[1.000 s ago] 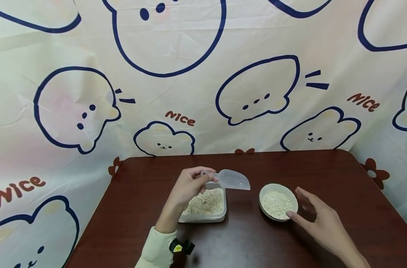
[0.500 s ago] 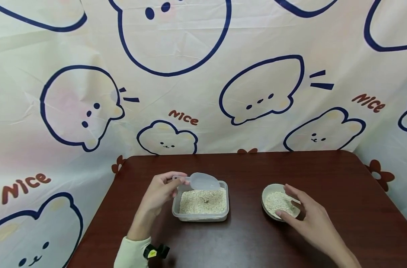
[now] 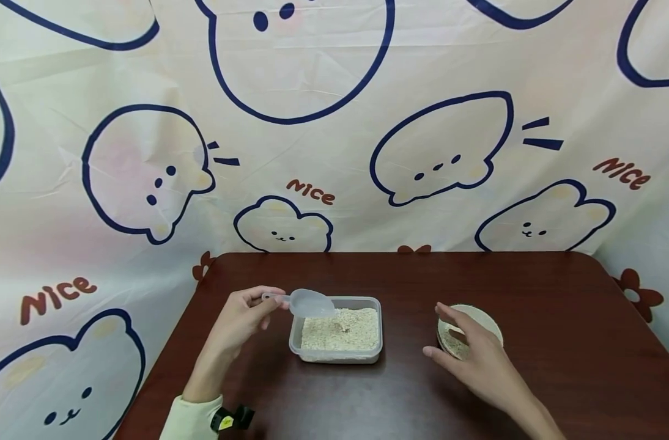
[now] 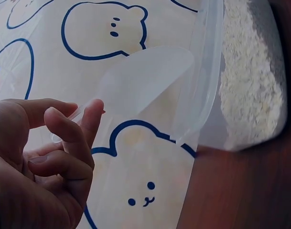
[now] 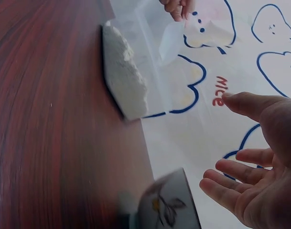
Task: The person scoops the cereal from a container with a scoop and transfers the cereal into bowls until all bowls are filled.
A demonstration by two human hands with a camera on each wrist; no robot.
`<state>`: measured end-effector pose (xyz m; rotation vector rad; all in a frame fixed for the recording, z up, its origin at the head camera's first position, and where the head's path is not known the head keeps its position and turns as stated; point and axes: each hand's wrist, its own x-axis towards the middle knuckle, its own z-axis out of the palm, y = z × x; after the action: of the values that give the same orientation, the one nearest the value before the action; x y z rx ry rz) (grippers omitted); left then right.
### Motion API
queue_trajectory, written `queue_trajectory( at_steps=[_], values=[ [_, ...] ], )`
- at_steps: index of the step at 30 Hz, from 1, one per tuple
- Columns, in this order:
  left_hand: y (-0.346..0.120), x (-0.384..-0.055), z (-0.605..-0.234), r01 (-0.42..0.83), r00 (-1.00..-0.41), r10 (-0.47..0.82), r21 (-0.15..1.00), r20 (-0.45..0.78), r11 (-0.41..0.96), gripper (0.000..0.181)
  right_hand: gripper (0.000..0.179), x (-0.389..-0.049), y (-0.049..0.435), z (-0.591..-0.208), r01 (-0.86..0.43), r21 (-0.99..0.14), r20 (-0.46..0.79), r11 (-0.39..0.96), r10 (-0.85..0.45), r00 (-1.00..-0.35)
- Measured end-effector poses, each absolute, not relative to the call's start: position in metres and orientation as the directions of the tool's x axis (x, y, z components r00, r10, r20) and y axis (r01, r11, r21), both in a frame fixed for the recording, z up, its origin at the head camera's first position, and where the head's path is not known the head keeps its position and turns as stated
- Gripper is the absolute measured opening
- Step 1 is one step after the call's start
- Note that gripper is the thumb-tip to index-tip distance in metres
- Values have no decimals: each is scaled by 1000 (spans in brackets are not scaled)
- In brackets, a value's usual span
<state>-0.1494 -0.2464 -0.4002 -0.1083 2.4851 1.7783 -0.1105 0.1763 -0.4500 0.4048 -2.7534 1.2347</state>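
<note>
My left hand [image 3: 238, 321] pinches the handle of a translucent plastic scoop [image 3: 310, 304], whose bowl overlaps the back left corner of a clear plastic container [image 3: 337, 354] in the head view. Pale oat-like flakes [image 3: 353, 333] fill much of that container. To the right, my right hand [image 3: 480, 363] has its fingers spread and holds nothing. In the head view it covers part of a small bowl [image 3: 487, 318] of pale flakes; the right wrist view shows the hand apart from this bowl [image 5: 169, 205], which has a leaf print outside.
The dark brown wooden table [image 3: 334, 406] carries the container and the bowl some way apart. A pale cloth [image 3: 334, 73] with blue cartoon outlines hangs behind and beside it. A black band with a small device [image 3: 232, 418] sits on the left wrist.
The left hand has moved left with the scoop, uncovering the container. The right hand has come left from the bowl's right side and now overlaps the bowl in the head view.
</note>
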Motion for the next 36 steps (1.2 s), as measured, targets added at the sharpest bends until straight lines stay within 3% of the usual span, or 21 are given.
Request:
queue_trajectory(
  at_steps=[15, 27, 36],
  values=[
    [-259, -148, -390, -72, -996, 19, 889, -90, 453, 28, 79, -117, 129, -467, -329, -755, 177, 567, -307, -935],
    [-256, -154, -385, -74, -980, 116, 837, -162, 542, 27, 84, -126, 109, -485, -284, -812, 97, 510, -361, -927],
    [-249, -155, -404, -76, -965, 179, 860, -191, 504, 23, 84, -130, 103, -495, -280, -822, 93, 495, -370, -925]
  ],
)
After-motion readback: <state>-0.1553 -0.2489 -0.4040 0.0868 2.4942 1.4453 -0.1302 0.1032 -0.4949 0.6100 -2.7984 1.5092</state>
